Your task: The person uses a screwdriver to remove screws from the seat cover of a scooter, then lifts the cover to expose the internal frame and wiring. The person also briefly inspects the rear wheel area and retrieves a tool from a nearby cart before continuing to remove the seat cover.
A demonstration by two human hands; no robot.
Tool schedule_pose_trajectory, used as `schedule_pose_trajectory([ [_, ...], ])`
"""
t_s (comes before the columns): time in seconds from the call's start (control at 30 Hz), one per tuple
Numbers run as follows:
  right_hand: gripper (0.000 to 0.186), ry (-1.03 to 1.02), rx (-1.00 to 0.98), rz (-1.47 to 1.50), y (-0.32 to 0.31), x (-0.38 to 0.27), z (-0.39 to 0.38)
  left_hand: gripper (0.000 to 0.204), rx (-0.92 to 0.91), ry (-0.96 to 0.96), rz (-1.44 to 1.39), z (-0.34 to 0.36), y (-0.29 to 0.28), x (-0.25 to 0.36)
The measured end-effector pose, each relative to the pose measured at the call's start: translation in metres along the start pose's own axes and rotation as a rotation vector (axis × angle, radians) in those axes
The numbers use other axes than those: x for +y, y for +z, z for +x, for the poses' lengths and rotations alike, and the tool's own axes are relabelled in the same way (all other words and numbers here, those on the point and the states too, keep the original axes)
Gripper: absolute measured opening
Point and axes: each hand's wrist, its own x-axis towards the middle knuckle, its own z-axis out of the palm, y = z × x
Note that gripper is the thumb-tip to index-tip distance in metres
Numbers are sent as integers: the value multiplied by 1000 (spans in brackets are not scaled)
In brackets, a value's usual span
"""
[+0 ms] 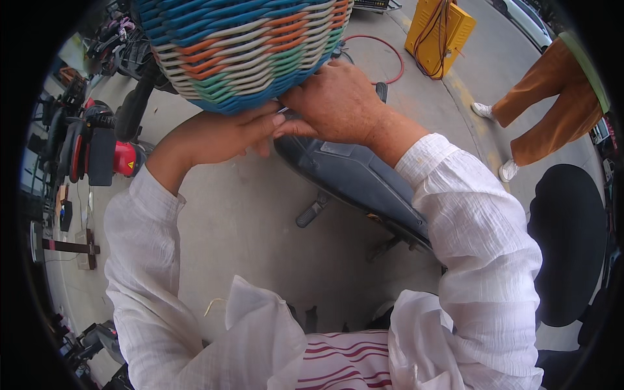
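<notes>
A woven basket (250,55) in blue, white, orange and green bands fills the top centre. Right under its lower edge, my left hand (224,135) and my right hand (338,101) meet. The left one is closed, its thumb pointing right and some fingers hidden beneath the basket. My right hand is curled, its thumb close to the left thumb. A thin, shiny metal piece shows between them, too little of it visible to name. Below the hands runs the dark grey body of an electric scooter (364,172), with a footpeg (313,209) sticking out.
A black seat (567,244) is at the right. Beyond stands a yellow box (441,36) with cables, near a red hose (398,58). A person in brown trousers (552,97) is at the upper right. A black handlebar grip (133,107) and other scooters line the left.
</notes>
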Motion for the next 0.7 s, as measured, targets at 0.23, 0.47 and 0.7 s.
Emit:
schedule_pose_trajectory([
  [0.23, 61, 336, 326, 214, 14, -35, -13, 20, -92, 486, -755, 31, 17, -27],
  [0.47, 57, 79, 216, 864, 26, 9, 12, 5, 470, 400, -1497, 52, 97, 9],
  [0.7, 74, 601, -25, 933, -45, -77, -29, 14, 462, 403, -1536, 59, 78, -11],
])
